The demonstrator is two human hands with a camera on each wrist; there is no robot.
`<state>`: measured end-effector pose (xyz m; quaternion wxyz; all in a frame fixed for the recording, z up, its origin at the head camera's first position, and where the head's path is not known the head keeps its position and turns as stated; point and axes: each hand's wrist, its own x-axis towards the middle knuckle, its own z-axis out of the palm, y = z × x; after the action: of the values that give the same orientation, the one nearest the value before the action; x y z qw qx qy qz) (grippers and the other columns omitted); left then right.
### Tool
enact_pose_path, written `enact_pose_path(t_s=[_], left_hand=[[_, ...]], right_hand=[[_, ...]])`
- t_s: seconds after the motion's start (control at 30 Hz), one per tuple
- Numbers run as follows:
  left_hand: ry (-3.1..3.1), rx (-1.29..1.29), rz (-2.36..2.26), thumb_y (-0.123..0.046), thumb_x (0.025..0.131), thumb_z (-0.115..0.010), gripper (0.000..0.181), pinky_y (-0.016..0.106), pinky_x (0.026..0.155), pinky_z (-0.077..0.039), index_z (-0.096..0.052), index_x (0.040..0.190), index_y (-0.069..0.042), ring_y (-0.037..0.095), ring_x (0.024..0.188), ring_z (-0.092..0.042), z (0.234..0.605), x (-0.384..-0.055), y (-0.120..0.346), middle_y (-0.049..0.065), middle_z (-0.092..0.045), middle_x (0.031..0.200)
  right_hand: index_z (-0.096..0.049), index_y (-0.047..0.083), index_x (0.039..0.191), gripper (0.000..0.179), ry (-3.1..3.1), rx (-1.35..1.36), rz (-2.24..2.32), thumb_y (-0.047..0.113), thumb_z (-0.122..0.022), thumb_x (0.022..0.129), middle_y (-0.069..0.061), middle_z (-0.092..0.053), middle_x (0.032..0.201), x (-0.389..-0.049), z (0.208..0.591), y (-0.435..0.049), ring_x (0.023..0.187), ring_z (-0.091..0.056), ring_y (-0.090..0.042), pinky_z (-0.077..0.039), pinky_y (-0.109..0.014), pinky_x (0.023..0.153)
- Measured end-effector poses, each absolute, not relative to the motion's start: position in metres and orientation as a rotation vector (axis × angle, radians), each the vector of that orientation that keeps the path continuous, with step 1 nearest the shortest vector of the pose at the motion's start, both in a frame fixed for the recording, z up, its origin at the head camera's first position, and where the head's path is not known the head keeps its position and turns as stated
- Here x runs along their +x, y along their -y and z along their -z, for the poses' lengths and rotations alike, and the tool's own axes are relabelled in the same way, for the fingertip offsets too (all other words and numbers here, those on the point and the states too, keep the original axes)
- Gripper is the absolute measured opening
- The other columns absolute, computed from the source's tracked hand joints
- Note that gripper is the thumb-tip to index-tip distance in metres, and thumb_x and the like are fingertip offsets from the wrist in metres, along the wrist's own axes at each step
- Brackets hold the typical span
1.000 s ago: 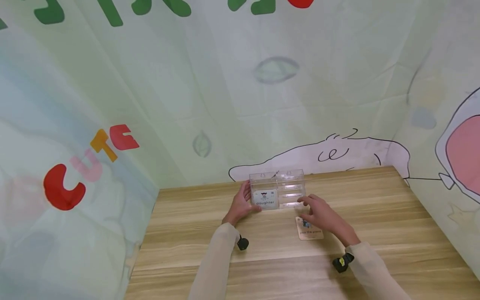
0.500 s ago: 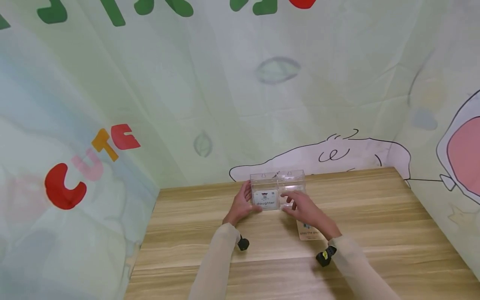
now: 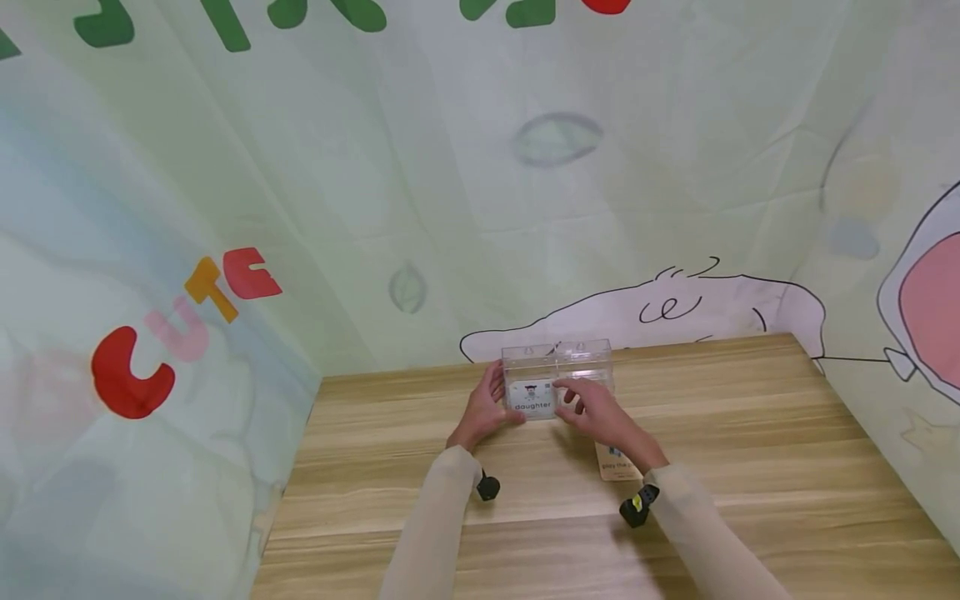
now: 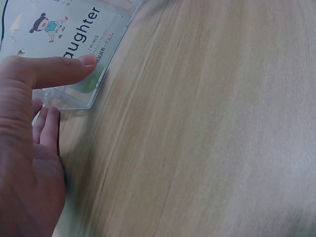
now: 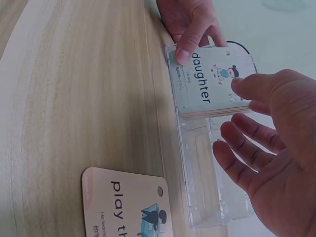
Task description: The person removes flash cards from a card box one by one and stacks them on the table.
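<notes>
A clear plastic box stands near the table's back edge. Its left compartment holds a stack of word cards, the front one reading "daughter" beside a drawn girl. My left hand grips the box's left end, the thumb lying across the card front in the left wrist view. At the stack's right side is my right hand; the right wrist view shows its thumb on the card's face and the forefinger at the stack's edge, pinching there. The other fingers hang loosely over the right compartment, which holds no cards.
A loose card with "play the piano" wording lies on the wooden table under the right forearm, partly covered in the head view. Behind the table hangs a printed cloth backdrop.
My right hand has moved left from the box's right end, across the right compartment, to the card stack. The left hand keeps its grip on the box.
</notes>
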<state>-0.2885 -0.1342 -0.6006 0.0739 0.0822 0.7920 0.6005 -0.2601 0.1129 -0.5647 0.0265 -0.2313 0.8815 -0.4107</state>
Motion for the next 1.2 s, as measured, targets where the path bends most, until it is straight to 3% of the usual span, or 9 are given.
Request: enact_pose_path(t_s=[0.43, 0.83, 1.2], left_hand=[[-2.401, 0.245, -1.801, 0.009, 0.072, -0.088, 0.111, 0.043, 0.123, -0.034, -0.029, 0.162, -0.015, 0.032, 0.149, -0.038, 0.6054, -0.29, 0.1347, 0.014, -0.04, 0.163], [-2.386, 0.248, -1.802, 0.016, 0.069, -0.086, 0.113, 0.051, 0.123, -0.032, -0.025, 0.162, -0.004, 0.042, 0.149, -0.036, 0.6067, -0.2928, 0.134, 0.024, -0.036, 0.162], [-2.396, 0.271, -1.81, 0.011, 0.07, -0.089, 0.113, 0.04, 0.123, -0.035, -0.028, 0.162, -0.013, 0.031, 0.149, -0.039, 0.6058, -0.2905, 0.1351, 0.015, -0.039, 0.162]], right_hand=[[-0.062, 0.001, 0.138, 0.045, -2.711, -0.725, 1.26, 0.013, -0.074, 0.096, -0.012, -0.068, 0.106, -0.2614, 0.5616, -0.1091, 0.081, -0.064, -0.016, -0.06, -0.03, 0.069], [-0.064, 0.003, 0.133, 0.039, -2.714, -0.715, 1.272, 0.013, -0.074, 0.096, -0.012, -0.067, 0.11, -0.2629, 0.5613, -0.1071, 0.081, -0.063, -0.015, -0.059, -0.028, 0.067], [-0.066, 0.004, 0.126, 0.033, -2.719, -0.746, 1.36, 0.01, -0.075, 0.095, -0.011, -0.068, 0.118, -0.2609, 0.564, -0.103, 0.083, -0.062, -0.013, -0.057, -0.025, 0.066]])
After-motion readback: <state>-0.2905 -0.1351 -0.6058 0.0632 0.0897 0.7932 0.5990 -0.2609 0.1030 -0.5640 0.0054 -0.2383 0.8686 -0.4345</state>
